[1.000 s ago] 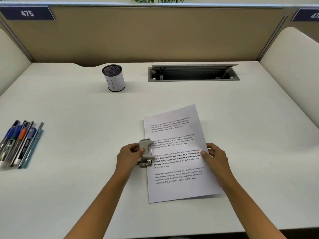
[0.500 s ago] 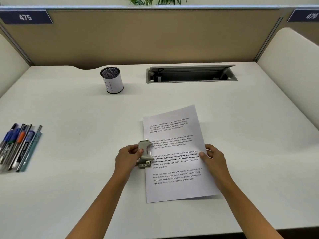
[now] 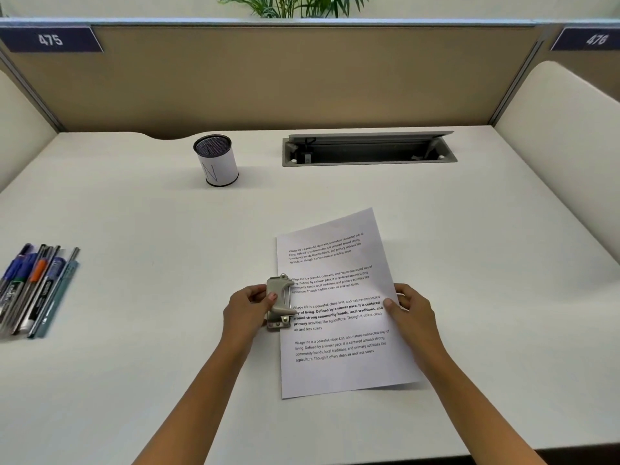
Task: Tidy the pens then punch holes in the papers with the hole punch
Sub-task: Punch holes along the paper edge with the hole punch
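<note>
1. Left hand point(image 3: 250, 308): fingers curled round hole punch point(image 3: 280, 302), thumb on its lever. The punch straddles the left edge of the paper point(image 3: 339, 330).
2. Right hand point(image 3: 411, 312): pinches the paper's right edge, thumb on top.
3. Pens point(image 3: 33, 290): loose row on desk point(image 3: 134, 364), well left of left hand.
4. Mesh pen cup point(image 3: 217, 161): upright, well beyond left hand.

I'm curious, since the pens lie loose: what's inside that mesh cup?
Nothing sticks out of the cup; only dark mesh shows through its mouth. Its near wall hides the bottom. The pens lie apart from it, further left.
</note>
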Motion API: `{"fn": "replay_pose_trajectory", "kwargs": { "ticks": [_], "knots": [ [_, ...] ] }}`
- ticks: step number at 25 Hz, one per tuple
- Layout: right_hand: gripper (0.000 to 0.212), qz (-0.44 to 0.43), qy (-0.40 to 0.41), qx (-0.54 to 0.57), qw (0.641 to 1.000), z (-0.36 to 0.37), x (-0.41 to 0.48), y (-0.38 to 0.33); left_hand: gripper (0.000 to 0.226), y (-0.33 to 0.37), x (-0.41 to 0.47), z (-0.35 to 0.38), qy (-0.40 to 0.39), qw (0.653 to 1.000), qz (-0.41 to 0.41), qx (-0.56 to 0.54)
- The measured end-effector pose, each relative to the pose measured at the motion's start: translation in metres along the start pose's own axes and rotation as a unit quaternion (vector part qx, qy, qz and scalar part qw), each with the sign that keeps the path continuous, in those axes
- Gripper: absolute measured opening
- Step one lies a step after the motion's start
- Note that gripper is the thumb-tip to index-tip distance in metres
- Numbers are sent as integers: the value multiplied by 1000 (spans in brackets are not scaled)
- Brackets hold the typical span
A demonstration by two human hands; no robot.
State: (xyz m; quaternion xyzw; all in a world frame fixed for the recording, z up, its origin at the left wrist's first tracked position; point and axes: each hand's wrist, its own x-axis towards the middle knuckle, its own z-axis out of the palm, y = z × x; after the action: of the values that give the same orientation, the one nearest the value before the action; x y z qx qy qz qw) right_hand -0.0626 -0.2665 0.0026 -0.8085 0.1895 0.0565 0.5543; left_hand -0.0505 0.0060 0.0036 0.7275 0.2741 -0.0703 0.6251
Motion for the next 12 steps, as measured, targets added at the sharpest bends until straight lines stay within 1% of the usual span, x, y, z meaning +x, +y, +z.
{"fn": "replay_pose_trajectory", "kwargs": {
  "ticks": [7, 12],
  "knots": [
    [25, 0, 4, -7, 1000, 1, 0, 0, 35, 2, -1, -5, -27, 1000, -9, -14],
    [26, 0, 4, -11, 1000, 1, 1, 0, 31, 3, 2, -6, -9, 1000, -19, -7]
  ]
}}
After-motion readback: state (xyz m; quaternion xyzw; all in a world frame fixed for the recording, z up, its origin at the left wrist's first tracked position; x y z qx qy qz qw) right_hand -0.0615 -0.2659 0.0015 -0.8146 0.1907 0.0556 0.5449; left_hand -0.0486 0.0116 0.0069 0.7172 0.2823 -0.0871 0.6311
